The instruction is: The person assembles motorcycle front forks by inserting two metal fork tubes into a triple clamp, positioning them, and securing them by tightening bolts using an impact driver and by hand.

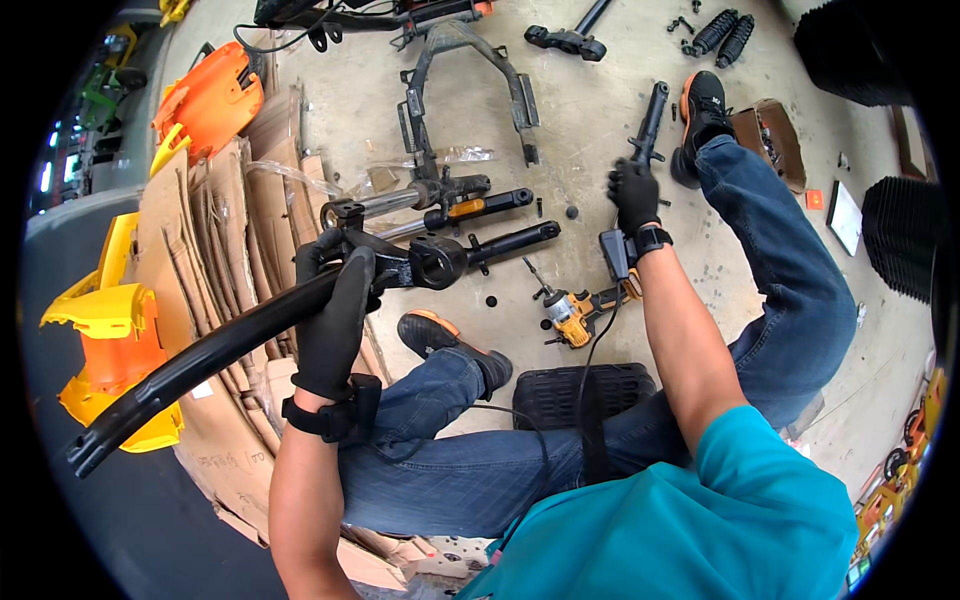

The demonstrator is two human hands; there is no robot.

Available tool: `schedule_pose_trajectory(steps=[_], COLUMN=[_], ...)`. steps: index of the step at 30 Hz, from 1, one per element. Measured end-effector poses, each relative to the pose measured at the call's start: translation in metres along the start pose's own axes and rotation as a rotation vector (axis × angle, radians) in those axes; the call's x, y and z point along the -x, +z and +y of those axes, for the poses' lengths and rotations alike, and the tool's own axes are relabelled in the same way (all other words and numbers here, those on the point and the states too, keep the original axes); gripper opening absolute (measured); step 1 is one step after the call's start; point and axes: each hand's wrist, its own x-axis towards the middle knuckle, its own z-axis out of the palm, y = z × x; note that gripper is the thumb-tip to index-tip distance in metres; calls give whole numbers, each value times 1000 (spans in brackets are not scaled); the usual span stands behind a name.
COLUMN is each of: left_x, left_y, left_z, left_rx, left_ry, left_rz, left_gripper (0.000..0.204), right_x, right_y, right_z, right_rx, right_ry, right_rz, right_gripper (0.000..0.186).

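Observation:
My left hand, in a black glove, is closed around a long black metal tube that slants down to the left. A black bracket with a round clamp sits by the tube's upper end, just right of the hand. My right hand, also gloved and slightly blurred, is wrapped round the lower part of a black fork leg pointing away from me. Between my legs lies a yellow and black cordless impact driver with a long bit. More fork legs lie just beyond my left hand.
Flattened cardboard is stacked at left, beside orange and yellow plastic covers. A black frame and two shock absorbers lie farther off. An open cardboard box stands near my right foot. A cable runs from my right wrist.

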Motion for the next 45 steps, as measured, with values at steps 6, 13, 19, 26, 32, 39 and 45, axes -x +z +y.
schedule_pose_trajectory(steps=[6, 13, 19, 26, 32, 39, 45], left_x=[0, 0, -6, -15, -21, -31, -36], left_y=[4, 16, 18, 23, 18, 15, 5], left_z=[-16, -9, -6, 3, -1, 4, -3], left_rx=[-24, -33, -11, 43, 34, 80, -3], left_ry=[207, 233, 194, 203, 219, 188, 195], left_rz=[-2, 58, 41, -9, 6, -7, -24], left_gripper=[33, 31, 30, 30, 30, 32, 29], right_x=[-15, -43, -46, 15, 71, 63, 80], right_y=[-21, -30, -29, 51, 88, 79, 91], right_z=[-1, 5, -7, 31, 42, 70, 79], right_rx=[1026, 1155, 1160, 1019, 1661, 1600, 1459], right_ry=[-158, 1, -65, -363, -236, -540, -676], right_rz=[385, 392, 287, -232, -651, -848, -891], right_gripper=[61, 83, 64, 50, 54, 39, 34])
